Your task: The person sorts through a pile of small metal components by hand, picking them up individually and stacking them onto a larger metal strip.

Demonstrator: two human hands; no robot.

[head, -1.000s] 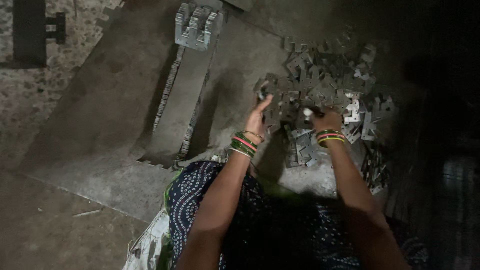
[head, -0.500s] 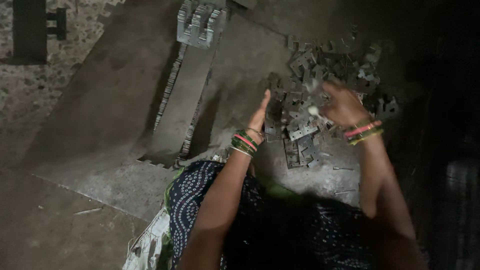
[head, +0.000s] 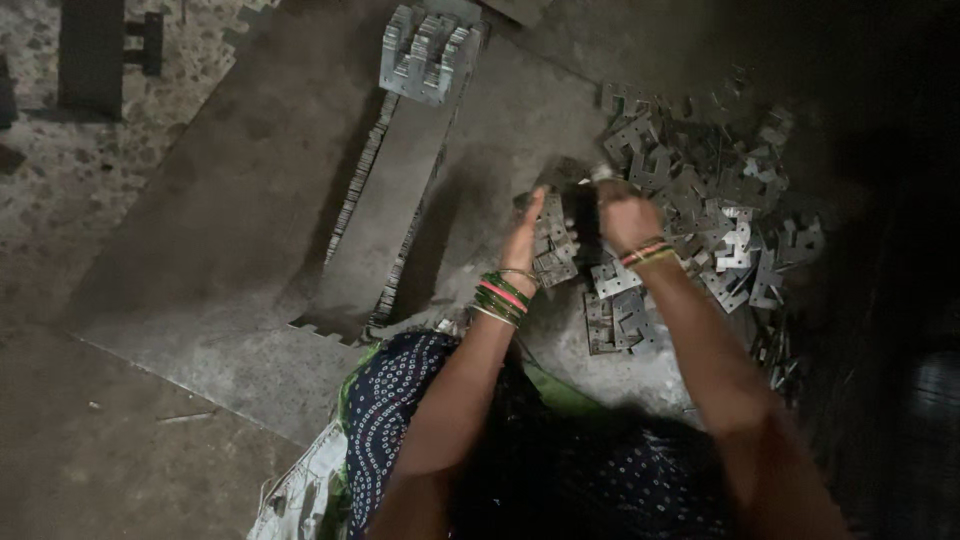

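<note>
Drawn back from the heap of metal plates (head: 715, 205), right hand (head: 622, 215) closes round a small piece beside the left hand (head: 527, 232), fingers straight against an upright stack of plates (head: 553, 238); heap lies to the right

Right hand (head: 625, 215) grip blurred, unclear

A loose heap of flat metal brackets (head: 710, 190) crowds the ground to the right and ahead of the right hand (head: 625, 215), blocking any low sweep that way. Between the two hands stands a small stack of brackets (head: 552, 240), close against the left hand (head: 525, 235). Left of that hand a bare strip of grey metal sheet (head: 250, 200) lies open, bounded by a long row of stacked plates (head: 385, 215) running away from the person.
</note>
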